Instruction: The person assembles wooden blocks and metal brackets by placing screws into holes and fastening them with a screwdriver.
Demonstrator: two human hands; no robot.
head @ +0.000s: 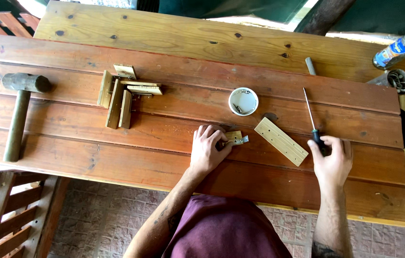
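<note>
Hands on small block and screwdriver at the plank bench

Forearms reach up from the bottom edge over the wooden workbench (116,143). The left hand (207,148) lies palm down with its fingers curled, pressing on a small wooden block (233,136) that carries a metal hinge-like fitting (242,140) sticking out past the fingertips. The right hand (331,157) is closed around the dark handle of a screwdriver (311,119), whose thin shaft runs away from the person and lies low over the planks.

A bottle (401,48) with a blue label lies on its side at the far right corner, just beyond a small can (398,80) holding metal pieces. A round white dish (243,101) with a few screws in it stands farther up the bench, between the two hands.

Between the hands, a longer pale wooden strip (281,141) with a row of small holes lies at a slant, just right of the block and apart from both hands. Well to the left sits a cluster of wooden pieces (123,93), and farther left a hammer (18,114) with a wooden handle lies near the bench end.
</note>
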